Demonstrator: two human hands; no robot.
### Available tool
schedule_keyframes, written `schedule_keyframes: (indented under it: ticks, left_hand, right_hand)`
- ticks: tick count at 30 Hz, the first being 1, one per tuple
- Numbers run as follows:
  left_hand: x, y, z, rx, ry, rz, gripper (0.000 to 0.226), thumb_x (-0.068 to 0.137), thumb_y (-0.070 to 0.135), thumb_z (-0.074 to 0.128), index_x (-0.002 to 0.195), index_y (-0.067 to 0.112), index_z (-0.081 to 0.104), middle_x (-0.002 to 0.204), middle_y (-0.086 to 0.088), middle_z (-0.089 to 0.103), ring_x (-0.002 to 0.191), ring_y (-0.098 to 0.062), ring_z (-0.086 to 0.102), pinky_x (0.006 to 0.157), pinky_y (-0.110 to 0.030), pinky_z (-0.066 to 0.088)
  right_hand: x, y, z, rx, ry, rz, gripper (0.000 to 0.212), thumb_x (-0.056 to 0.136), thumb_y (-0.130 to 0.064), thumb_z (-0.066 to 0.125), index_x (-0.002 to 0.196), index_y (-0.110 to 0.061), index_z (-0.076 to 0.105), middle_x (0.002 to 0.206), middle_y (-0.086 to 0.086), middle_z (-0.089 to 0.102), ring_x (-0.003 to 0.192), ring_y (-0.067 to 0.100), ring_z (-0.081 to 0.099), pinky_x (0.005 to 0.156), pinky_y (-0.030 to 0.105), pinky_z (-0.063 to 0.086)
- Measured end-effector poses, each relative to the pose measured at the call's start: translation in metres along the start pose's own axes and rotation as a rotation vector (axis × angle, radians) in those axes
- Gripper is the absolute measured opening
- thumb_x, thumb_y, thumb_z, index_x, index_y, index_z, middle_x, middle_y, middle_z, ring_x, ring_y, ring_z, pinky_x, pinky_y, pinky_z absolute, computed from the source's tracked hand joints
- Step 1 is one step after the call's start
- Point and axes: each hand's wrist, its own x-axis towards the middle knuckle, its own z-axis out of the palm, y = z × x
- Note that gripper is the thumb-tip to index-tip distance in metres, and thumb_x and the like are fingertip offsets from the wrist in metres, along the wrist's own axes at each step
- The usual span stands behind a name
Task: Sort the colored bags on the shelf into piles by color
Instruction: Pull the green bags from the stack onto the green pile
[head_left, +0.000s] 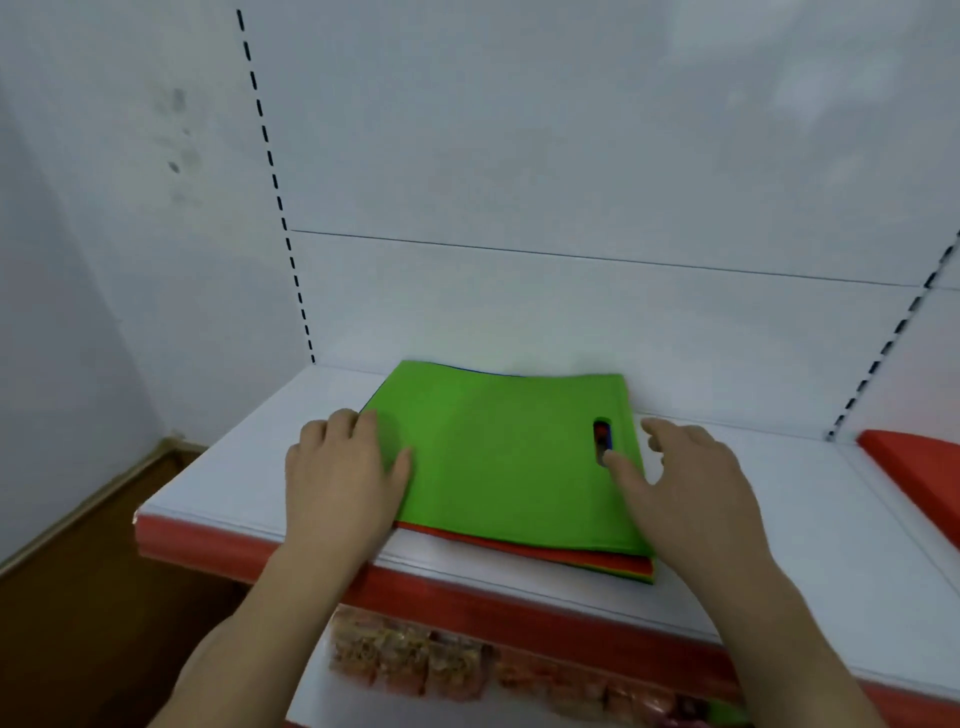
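A flat stack of bags lies on the white shelf (218, 488), with a green bag (498, 457) on top. Red, orange and other coloured edges (597, 561) show under it at the front, and a blue edge shows at the back. The green bag's handle slot (602, 439) shows red and blue beneath. My left hand (343, 467) rests flat on the stack's left edge, fingers straight. My right hand (680, 478) lies at the right edge, its thumb touching the green bag just below the slot, fingers relaxed.
A red bag (914, 462) lies on the neighbouring shelf section at far right. The shelf has a red front strip (208, 545). Below it, packets of snacks (415, 660) sit on a lower shelf. A white slotted back panel rises behind; brown floor lies at left.
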Motion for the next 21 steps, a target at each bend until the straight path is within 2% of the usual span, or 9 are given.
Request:
schedule_keyframes:
  ticks: [4,8,15,18,21]
  left_hand:
    - [0.014,-0.016,0.007,-0.011,-0.052,0.042,0.044,0.078,0.048,0.070,0.092,0.007,0.065,0.097,-0.013,0.062,0.089,-0.038,0.055,0.071,-0.044,0.046]
    - [0.015,-0.024,0.011,0.043,-0.149,0.050,0.050,0.087,0.057,0.052,0.093,0.010,0.068,0.101,-0.010,0.061,0.094,-0.035,0.054,0.076,-0.041,0.045]
    - [0.013,-0.019,0.017,-0.007,-0.079,0.127,0.020,0.084,0.032,0.063,0.073,0.015,0.069,0.087,-0.009,0.061,0.085,-0.034,0.053,0.073,-0.042,0.041]
    - [0.011,-0.015,0.015,0.005,-0.059,0.180,0.012,0.078,0.023,0.069,0.068,0.016,0.067,0.079,-0.009,0.062,0.084,-0.033,0.053,0.077,-0.043,0.036]
    - [0.009,-0.010,0.009,-0.029,-0.034,0.213,0.004,0.077,0.018,0.065,0.073,0.018,0.067,0.072,-0.007,0.063,0.078,-0.032,0.056,0.075,-0.041,0.036]
  right_hand:
    - [-0.009,-0.009,0.003,-0.067,-0.023,0.125,0.051,0.085,-0.053,0.061,0.121,-0.017,0.062,0.103,0.007,0.060,0.097,0.028,0.058,0.081,0.036,0.047]
    - [-0.015,-0.014,0.010,-0.051,-0.016,0.228,0.044,0.085,-0.051,0.064,0.113,-0.017,0.066,0.092,0.004,0.067,0.090,0.027,0.061,0.071,0.032,0.041]
    - [-0.023,-0.022,0.022,0.001,0.186,0.303,0.022,0.083,-0.040,0.072,0.084,-0.020,0.063,0.077,0.000,0.064,0.078,0.028,0.059,0.064,0.032,0.039]
    - [-0.024,-0.021,0.024,-0.027,0.240,0.281,0.019,0.084,-0.036,0.071,0.080,-0.020,0.063,0.074,0.000,0.063,0.071,0.027,0.055,0.061,0.032,0.038]
    - [-0.027,-0.020,0.025,-0.028,0.315,0.240,0.014,0.086,-0.029,0.069,0.082,-0.018,0.062,0.073,0.004,0.066,0.070,0.031,0.058,0.058,0.032,0.037]
